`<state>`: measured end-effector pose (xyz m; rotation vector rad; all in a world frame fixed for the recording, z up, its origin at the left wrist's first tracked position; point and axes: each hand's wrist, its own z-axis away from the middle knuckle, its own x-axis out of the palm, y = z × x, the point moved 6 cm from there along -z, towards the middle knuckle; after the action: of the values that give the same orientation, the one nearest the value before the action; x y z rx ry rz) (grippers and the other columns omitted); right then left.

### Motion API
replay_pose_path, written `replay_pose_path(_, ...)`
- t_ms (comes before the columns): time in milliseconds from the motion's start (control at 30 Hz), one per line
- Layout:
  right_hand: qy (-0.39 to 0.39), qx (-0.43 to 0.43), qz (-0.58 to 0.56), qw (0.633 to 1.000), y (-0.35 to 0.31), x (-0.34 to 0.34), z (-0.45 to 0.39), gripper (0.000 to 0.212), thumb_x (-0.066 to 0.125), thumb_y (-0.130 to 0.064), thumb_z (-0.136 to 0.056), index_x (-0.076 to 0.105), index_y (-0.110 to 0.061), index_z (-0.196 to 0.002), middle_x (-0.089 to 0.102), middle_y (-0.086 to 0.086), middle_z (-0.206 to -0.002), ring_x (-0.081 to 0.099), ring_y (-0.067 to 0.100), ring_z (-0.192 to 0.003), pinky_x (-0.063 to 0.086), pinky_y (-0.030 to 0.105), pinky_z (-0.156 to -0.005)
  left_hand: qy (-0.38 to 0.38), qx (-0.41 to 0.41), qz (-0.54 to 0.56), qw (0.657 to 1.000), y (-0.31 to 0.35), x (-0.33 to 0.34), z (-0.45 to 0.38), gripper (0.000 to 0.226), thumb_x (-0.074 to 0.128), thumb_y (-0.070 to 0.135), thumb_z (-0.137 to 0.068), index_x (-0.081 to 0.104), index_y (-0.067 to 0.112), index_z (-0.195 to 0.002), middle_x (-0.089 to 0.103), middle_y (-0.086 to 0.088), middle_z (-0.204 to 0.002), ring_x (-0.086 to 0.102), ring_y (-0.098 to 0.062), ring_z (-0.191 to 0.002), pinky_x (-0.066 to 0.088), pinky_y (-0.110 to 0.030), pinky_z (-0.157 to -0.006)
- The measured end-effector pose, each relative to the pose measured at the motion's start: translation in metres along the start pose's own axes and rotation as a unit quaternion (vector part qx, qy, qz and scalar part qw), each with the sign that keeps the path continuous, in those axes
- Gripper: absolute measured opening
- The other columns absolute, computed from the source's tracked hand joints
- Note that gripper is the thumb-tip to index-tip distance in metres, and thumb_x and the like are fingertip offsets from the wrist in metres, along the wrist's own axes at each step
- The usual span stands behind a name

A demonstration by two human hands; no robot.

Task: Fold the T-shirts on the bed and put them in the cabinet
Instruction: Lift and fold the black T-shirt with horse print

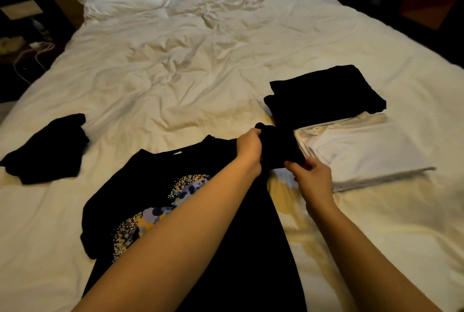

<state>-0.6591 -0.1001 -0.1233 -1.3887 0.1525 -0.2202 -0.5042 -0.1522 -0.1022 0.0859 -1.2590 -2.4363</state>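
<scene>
Black cotton T-shirt with a speckled floral print (160,201) lies spread face-up on the near part of the white rumpled duvet of the bed (175,73), its right sleeve bunched in both hands: the left hand (248,147) has its fingers curled round the sleeve's top, the right hand (311,177) pinches its lower edge. Pulling the sleeve across unevenly could skew the fold or drag the body into creases. A wide swing could also brush the folded white garment (364,156) and folded black pile (326,95) just beside, while a crumpled black garment (50,148) waits well apart at left.
</scene>
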Motion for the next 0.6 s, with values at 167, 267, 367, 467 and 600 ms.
replay_pose_path(167, -0.09, -0.166, 0.095, 0.977, -0.029, 0.037, 0.019, 0.029, 0.064, -0.005, -0.088, 0.063, -0.02, -0.113, 0.066, -0.01, -0.114, 0.063, 0.003, -0.102, 0.049, 0.016, -0.086, -0.073, -0.059, 0.059, 0.994, 0.0, -0.014, 0.003, 0.05, 0.049, 0.052, -0.098, 0.065, 0.005, -0.095, 0.069, -0.014, -0.087, 0.07, -0.03, -0.079, 0.056, -0.044, -0.084)
replay_pose_path(267, -0.163, -0.215, 0.205, 0.941, -0.031, 0.063, 0.03, 0.019, 0.062, -0.006, -0.088, 0.058, -0.013, -0.105, 0.061, -0.01, -0.128, 0.058, 0.004, -0.106, 0.044, 0.014, -0.082, -0.15, -0.048, -0.08, 0.984, 0.012, -0.032, 0.006, 0.047, 0.068, 0.052, -0.087, 0.069, 0.005, -0.091, 0.071, -0.014, -0.087, 0.069, -0.026, -0.071, 0.057, -0.037, -0.075)
replay_pose_path(367, -0.18, -0.312, 0.311, 0.88, -0.033, 0.088, 0.045, 0.015, 0.064, -0.008, -0.083, 0.053, -0.01, -0.092, 0.06, 0.001, -0.116, 0.054, 0.018, -0.109, 0.039, 0.02, -0.078, -0.048, 0.083, -0.308, 0.946, 0.041, -0.069, -0.007, 0.018, 0.076, 0.017, -0.082, 0.072, 0.005, -0.095, 0.073, -0.014, -0.092, 0.07, -0.029, -0.081, 0.058, -0.037, -0.075)
replay_pose_path(467, -0.258, -0.347, 0.435, 0.79, -0.019, 0.118, 0.06, 0.016, 0.064, -0.02, -0.084, 0.057, -0.014, -0.098, 0.057, 0.002, -0.113, 0.053, 0.025, -0.107, 0.044, 0.033, -0.084, -0.011, 0.12, -0.439, 0.891, 0.059, -0.103, -0.02, 0.023, 0.08, 0.015, -0.079, 0.072, 0.007, -0.099, 0.073, -0.011, -0.094, 0.069, -0.026, -0.087, 0.056, -0.038, -0.081)
replay_pose_path(600, -0.31, -0.272, 0.529, 0.741, 0.002, 0.133, 0.059, 0.035, 0.053, -0.054, -0.094, 0.061, -0.021, -0.1, 0.059, -0.004, -0.102, 0.053, 0.017, -0.098, 0.047, 0.035, -0.083, -0.026, 0.035, -0.381, 0.924, 0.04, -0.142, -0.04, 0.028, 0.083, 0.02, -0.08, 0.065, 0.013, -0.1, 0.063, -0.002, -0.096, 0.057, -0.018, -0.086, 0.048, -0.031, -0.069)
